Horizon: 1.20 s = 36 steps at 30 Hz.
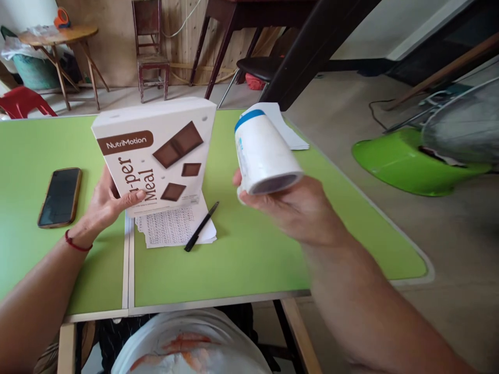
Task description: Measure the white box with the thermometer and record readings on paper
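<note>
My left hand [107,200] holds a white NutriMotion meal box [163,140] printed with brown chocolate pieces. Its thumb presses on the box's front, while the other fingers are mostly hidden behind. The box is tilted up above a stack of written paper sheets [167,228] on the green table [234,270]. In my right hand [300,210] is a white cup [265,150] with a blue band at its far end; it is tilted, with a dark round end facing me. A black pen [201,227] lies partly on the sheets, between my hands.
A phone [60,198] in a brown case lies on the table at the left. More white paper [284,130] rests near the far edge, behind the cup. Beyond stand a small wooden chair [150,57], a round table [64,35] and a green chair [405,161].
</note>
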Motion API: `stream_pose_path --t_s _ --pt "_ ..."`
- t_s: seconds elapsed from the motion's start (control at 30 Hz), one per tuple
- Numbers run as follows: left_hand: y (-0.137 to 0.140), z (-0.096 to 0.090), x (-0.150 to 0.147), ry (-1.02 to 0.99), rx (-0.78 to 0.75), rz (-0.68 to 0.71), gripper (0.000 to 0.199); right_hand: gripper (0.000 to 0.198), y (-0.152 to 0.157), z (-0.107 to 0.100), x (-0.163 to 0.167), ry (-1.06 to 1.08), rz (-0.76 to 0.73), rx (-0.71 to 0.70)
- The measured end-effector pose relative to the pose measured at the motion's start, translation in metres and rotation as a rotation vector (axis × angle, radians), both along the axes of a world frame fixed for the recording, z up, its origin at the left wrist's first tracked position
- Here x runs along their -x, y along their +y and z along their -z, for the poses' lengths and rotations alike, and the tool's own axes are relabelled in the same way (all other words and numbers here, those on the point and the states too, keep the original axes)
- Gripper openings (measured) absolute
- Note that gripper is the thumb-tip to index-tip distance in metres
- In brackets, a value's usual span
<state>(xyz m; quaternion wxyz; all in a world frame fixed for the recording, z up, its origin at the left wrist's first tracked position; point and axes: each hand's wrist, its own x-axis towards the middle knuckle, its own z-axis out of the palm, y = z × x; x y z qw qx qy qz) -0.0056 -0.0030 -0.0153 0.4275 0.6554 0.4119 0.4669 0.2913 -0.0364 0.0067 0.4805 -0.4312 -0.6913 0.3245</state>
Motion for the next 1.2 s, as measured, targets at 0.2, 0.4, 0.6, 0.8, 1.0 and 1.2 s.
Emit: stream_pose_path --t_s 0.2,0.4,0.6,0.8,1.0,1.2 --pt "0.015 0.013 0.013 0.075 -0.112 -0.153 0.07 0.056 0.058 0.062 -0.03 -0.239 0.271 -0.046" --pt "0.022 0.017 0.014 0.053 -0.103 -0.104 0.062 0.03 0.069 0.088 -0.023 -0.509 0.217 -0.18" --pt "0.024 0.02 0.018 0.157 -0.095 -0.053 0.061 0.034 0.07 0.085 -0.015 -0.688 0.156 -0.29" --pt "0.024 0.024 0.021 0.264 -0.112 -0.095 0.052 0.034 0.072 0.088 -0.019 -0.729 0.11 -0.282" --pt "0.012 0.016 0.015 0.271 -0.548 -0.534 0.075 0.023 0.056 0.073 -0.021 -0.626 0.046 -0.365" --pt "-0.023 0.008 -0.013 0.574 -0.923 -0.146 0.028 0.027 0.032 0.06 -0.022 -0.71 -0.262 -0.264"
